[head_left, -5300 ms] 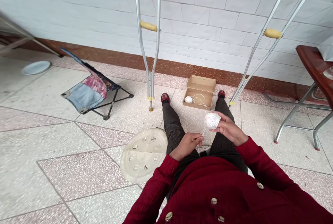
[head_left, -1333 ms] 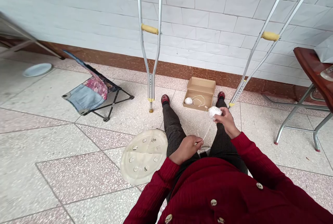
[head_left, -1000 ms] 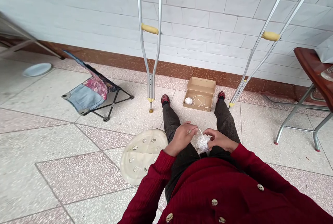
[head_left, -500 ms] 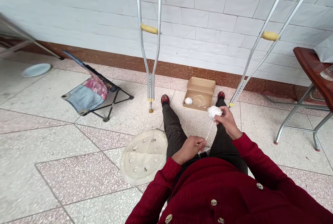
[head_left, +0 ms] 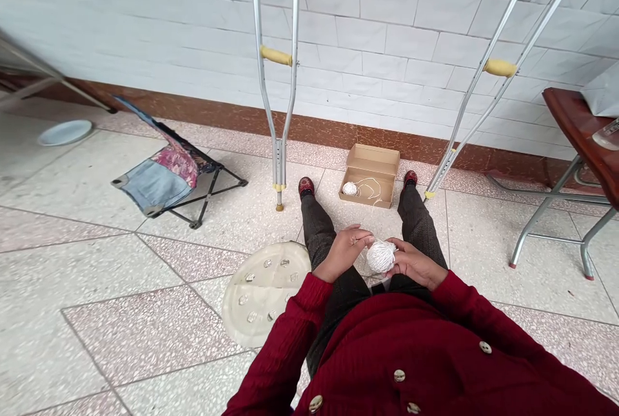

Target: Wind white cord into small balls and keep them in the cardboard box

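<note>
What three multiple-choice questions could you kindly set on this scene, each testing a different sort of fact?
1. Where is the smaller ball of white string?
A. On the folding stool
B. In the cardboard box
C. In the right hand

2. How many crutches are in view?
A. Three
B. One
C. Two

3. What state is the box in?
A. Open, flaps up
B. Taped shut
C. Crushed flat

Answers:
1. B: it lies inside the box, apart from the larger ball of white string at the left hand and right hand.
2. C: one stands on each side of the feet.
3. A: its inside shows.
</note>
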`<state>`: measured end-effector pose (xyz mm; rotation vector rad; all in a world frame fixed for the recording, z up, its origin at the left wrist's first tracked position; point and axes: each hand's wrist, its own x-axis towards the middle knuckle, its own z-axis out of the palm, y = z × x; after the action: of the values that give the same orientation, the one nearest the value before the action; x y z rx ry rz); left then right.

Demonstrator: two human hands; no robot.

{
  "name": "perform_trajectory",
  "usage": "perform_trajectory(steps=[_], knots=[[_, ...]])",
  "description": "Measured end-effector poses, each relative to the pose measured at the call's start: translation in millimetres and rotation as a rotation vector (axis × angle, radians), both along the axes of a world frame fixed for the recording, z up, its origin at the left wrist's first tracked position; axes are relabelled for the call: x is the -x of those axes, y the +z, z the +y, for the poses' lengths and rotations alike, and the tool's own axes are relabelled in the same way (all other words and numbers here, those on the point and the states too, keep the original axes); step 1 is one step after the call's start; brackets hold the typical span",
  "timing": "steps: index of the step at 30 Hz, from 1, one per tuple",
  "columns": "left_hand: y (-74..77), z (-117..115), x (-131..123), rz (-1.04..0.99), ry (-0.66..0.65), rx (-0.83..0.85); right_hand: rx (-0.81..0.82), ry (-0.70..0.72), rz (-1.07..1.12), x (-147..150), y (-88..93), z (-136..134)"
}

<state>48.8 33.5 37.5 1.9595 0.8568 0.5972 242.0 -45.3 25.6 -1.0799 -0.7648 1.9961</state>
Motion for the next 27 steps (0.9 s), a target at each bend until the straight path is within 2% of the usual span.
perform_trajectory(steps=[4,8,12,14,16,19,22,25,27], knots=[[-16.0,-3,-1,-0.054,0.045,0.115,0.031,-0.056,0.139,-8,11.8,-1],[-28.6,-7,2,-0.078,0.052,0.270,-0.020,-0.093,0.210,-10,27.1,0],[-37.1,-23,-1,-0.040,-0.012,0.328,-0.107,-0.139,0.186,-16,47.3,16],[-37.4,-34,-4,0.014,-0.071,0.328,-0.136,-0.197,0.124,-24,49.7,29],[-33.8,-44,-6,0.071,-0.144,0.325,-0.154,-0.269,-0.012,-32,42.1,42],[-20.3,-51,-5,0.124,-0.212,0.267,-0.157,-0.360,-0.357,-38,13.7,53],[-1.7,-44,-3,0.154,-0.198,0.102,-0.178,-0.289,-0.621,-29,-19.7,43],[11.5,-29,-2,0.184,-0.151,-0.067,-0.177,-0.131,-0.609,-10,-36.4,21],[13.3,-19,-1,0.187,-0.101,-0.161,-0.098,-0.050,-0.456,2,-33.9,10]])
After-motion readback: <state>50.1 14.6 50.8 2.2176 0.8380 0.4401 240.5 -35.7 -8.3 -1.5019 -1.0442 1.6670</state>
